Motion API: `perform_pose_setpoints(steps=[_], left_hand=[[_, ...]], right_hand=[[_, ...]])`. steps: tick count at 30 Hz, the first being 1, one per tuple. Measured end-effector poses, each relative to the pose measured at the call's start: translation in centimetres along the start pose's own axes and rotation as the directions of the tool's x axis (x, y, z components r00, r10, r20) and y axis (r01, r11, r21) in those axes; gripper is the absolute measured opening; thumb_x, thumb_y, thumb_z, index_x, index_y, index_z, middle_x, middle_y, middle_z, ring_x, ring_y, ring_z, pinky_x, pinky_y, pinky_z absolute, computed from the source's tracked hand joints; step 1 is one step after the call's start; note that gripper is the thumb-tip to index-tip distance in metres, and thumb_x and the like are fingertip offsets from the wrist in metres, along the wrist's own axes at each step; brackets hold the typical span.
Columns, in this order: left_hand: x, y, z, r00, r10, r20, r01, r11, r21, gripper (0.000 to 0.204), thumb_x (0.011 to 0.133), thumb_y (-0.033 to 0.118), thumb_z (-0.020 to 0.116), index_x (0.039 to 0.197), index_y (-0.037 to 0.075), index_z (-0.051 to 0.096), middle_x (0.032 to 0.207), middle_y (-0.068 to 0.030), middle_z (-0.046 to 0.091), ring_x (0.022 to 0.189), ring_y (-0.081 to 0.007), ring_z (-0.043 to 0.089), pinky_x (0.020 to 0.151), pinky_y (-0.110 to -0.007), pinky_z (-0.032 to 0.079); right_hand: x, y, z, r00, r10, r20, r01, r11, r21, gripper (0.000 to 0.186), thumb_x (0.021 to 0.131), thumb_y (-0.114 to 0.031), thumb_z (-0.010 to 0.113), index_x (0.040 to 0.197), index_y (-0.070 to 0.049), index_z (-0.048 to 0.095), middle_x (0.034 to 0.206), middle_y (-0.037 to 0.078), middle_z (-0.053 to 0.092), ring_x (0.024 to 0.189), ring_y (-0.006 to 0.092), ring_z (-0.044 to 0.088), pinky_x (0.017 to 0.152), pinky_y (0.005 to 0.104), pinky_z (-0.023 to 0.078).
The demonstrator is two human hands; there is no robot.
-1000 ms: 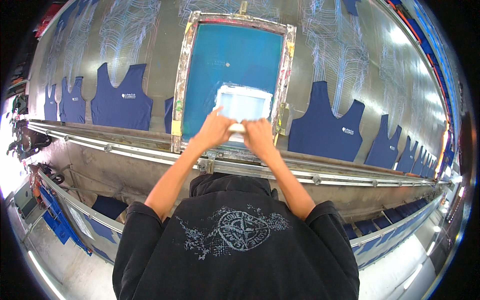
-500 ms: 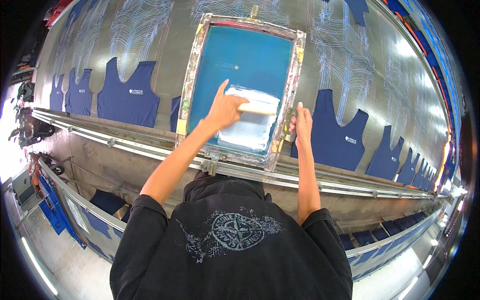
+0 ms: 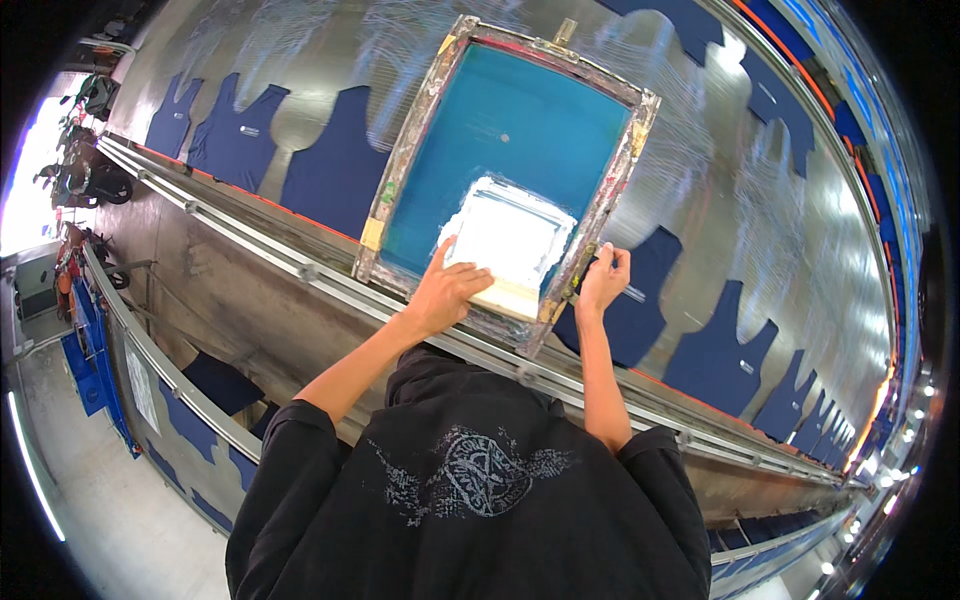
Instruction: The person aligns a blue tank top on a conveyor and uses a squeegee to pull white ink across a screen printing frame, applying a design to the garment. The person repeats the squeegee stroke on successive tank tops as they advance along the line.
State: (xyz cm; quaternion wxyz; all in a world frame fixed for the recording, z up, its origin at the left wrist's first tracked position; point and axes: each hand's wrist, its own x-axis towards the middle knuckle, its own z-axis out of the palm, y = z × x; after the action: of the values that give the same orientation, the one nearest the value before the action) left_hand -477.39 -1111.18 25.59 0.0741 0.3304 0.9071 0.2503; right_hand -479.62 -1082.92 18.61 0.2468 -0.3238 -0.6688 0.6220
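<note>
A screen-printing frame [image 3: 413,150] with worn, stained wooden sides lies tilted over the long table. Its teal mesh [image 3: 520,110] carries a patch of white ink [image 3: 510,225] on the near half. At the near end of that patch, my left hand [image 3: 452,295] grips a pale squeegee [image 3: 512,299], with the fingers over its left part. My right hand [image 3: 605,282] is closed at the frame's right side, by a small metal fitting, fingers curled against the edge. Beside the frame lie navy cut garment pieces, one on the left [image 3: 335,155] and one partly behind my right hand [image 3: 645,310].
A metal rail [image 3: 310,272] runs along the table's near edge. More navy pieces [image 3: 720,350] with small white prints lie along the table [image 3: 690,190]. Behind me stands another table edge [image 3: 180,375], with motorbikes [image 3: 95,185] at the far left.
My left hand has drawn the squeegee toward me, from mid-patch to the near end of the white ink. The view has turned, so the frame appears farther right and more tilted.
</note>
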Motion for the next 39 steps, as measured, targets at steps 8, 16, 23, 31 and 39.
perform_pose_setpoints(steps=[8,16,23,31,39], left_hand=[[-5.9,-16.5,-9.5,0.998,-0.054,-0.010,0.054,0.998,-0.012,0.055,0.071,-0.007,0.064,0.122,0.013,0.072,0.123,-0.0037,0.074,0.120,-0.0220,0.067,0.126,-0.058,0.015],[-3.5,-19.7,-11.3,0.974,-0.007,0.227,0.026,0.996,-0.081,0.045,0.075,0.002,0.068,0.118,0.014,0.073,0.110,-0.0083,0.076,0.111,-0.0241,0.069,0.125,-0.052,0.020],[8.2,-24.4,-13.9,0.930,0.089,0.357,-0.122,0.990,0.071,0.026,0.086,0.027,0.070,0.109,0.017,0.076,0.095,-0.0136,0.075,0.105,-0.0284,0.069,0.122,-0.051,0.025],[7.2,-24.4,-12.3,0.928,0.109,0.356,-0.092,0.994,-0.064,0.018,0.087,0.021,0.067,0.103,0.018,0.075,0.083,-0.0124,0.073,0.093,-0.0311,0.070,0.119,-0.053,0.030],[8.7,-25.3,-14.3,0.956,0.122,0.268,-0.118,0.993,-0.030,0.017,0.083,0.018,0.068,0.099,0.020,0.075,0.079,-0.0120,0.072,0.092,-0.0294,0.070,0.121,-0.052,0.029]], right_hand=[[-8.8,-0.3,18.4,1.000,0.010,-0.014,-0.011,0.995,-0.104,0.025,0.101,-0.022,0.060,0.085,-0.002,0.056,0.065,-0.001,0.044,0.058,0.0093,0.038,0.056,0.0329,0.032],[-9.3,-0.8,20.3,0.996,-0.084,0.014,0.078,0.826,-0.559,0.024,0.101,-0.027,0.054,0.099,-0.003,0.060,0.080,0.018,0.066,0.071,0.0368,0.061,0.071,0.0455,0.048],[-8.1,-10.7,23.9,0.757,-0.431,0.491,0.648,0.591,-0.480,0.028,0.095,-0.029,0.066,0.112,-0.007,0.065,0.097,0.018,0.073,0.095,0.0413,0.068,0.089,0.0511,0.047],[-11.0,-7.8,26.2,0.569,0.017,0.822,0.717,0.480,-0.506,0.020,0.078,-0.019,0.080,0.096,-0.011,0.073,0.075,0.013,0.070,0.075,0.0381,0.068,0.074,0.0483,0.051],[-10.3,-10.0,27.8,0.546,-0.105,0.831,0.785,0.409,-0.464,0.019,0.078,-0.024,0.082,0.089,-0.011,0.075,0.069,0.013,0.068,0.074,0.0348,0.066,0.078,0.0463,0.044]])
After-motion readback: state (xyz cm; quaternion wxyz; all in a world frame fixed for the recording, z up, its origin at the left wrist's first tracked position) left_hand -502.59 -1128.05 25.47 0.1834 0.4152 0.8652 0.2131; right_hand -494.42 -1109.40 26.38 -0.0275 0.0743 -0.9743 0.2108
